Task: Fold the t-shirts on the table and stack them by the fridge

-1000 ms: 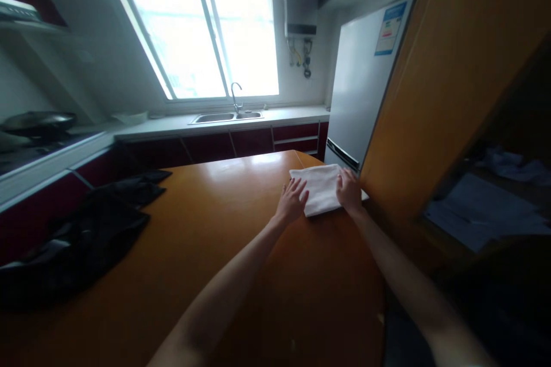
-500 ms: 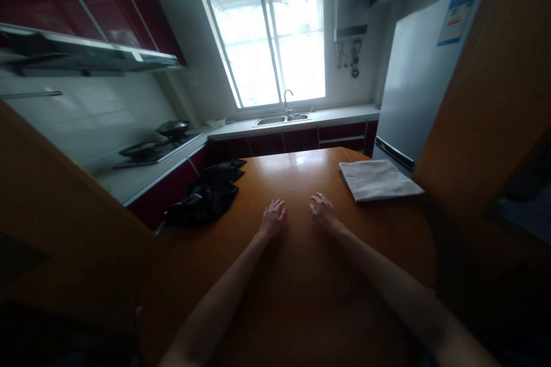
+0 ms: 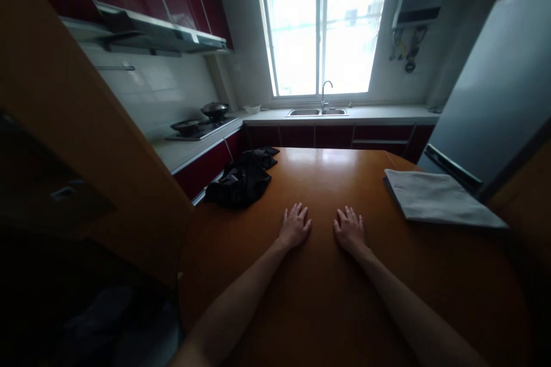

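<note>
My left hand point(image 3: 295, 226) lies flat on the wooden table point(image 3: 318, 292), its fingers spread and holding nothing. Beside it, a short gap to the right, my right hand point(image 3: 349, 230) also rests palm down with fingers apart. On the table's left edge is a crumpled heap of black, slightly shiny material point(image 3: 243, 182); whether it is a bag or a garment I cannot tell. A folded light-grey cloth point(image 3: 443, 198) lies flat at the right side of the table. Neither hand touches the black heap or the cloth.
Behind the table runs a counter point(image 3: 267, 117) with a double sink point(image 3: 305, 112) and a tap point(image 3: 324, 94) under the window. At left, a pot point(image 3: 215, 110) and a pan point(image 3: 186, 126) stand on the stove. A fridge point(image 3: 495, 92) stands at the right.
The camera view has turned to the left and levelled, so the room appears shifted to the right. Both hands now lie flatter, with their fingers more spread.
</note>
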`<state>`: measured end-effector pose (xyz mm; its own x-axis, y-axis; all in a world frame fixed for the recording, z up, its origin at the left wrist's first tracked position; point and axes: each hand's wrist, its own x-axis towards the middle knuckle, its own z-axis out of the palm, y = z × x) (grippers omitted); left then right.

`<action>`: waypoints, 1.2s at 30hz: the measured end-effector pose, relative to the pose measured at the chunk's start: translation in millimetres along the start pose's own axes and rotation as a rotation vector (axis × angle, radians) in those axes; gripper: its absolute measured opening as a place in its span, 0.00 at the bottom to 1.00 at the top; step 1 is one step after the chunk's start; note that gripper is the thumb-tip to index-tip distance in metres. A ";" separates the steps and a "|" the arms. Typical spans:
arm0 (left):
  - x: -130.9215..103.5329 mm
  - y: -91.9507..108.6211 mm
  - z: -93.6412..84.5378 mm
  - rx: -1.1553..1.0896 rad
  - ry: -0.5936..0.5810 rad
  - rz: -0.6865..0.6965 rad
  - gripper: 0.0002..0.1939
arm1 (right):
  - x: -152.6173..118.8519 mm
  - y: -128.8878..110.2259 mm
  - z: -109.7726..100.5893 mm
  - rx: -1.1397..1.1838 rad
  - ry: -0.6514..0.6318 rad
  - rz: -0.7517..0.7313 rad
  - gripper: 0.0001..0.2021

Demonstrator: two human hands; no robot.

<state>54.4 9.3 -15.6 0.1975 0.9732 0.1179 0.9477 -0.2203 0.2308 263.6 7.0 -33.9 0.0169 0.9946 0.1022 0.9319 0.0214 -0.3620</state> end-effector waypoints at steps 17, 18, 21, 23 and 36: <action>0.5 -4.4 -1.0 -0.016 0.038 -0.001 0.27 | -1.9 -3.7 -2.4 0.009 0.056 0.008 0.27; 1.0 -4.9 -0.5 -0.016 0.043 0.000 0.28 | -1.6 -3.5 -1.4 0.006 0.064 0.005 0.27; 1.3 -5.1 -0.2 -0.019 0.046 0.001 0.28 | -1.4 -2.0 1.8 0.001 0.091 0.002 0.27; 1.0 -4.4 -0.7 -0.023 0.035 -0.005 0.28 | -1.5 -0.7 3.3 -0.002 0.102 0.004 0.27; -0.2 -0.3 -4.2 -0.017 0.000 -0.015 0.28 | -2.0 -0.4 -1.3 -0.006 0.064 0.007 0.28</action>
<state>53.0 8.9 -11.7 0.1833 0.9764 0.1143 0.9461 -0.2068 0.2494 263.7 4.8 -32.7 0.0464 0.9862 0.1590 0.9338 0.0137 -0.3577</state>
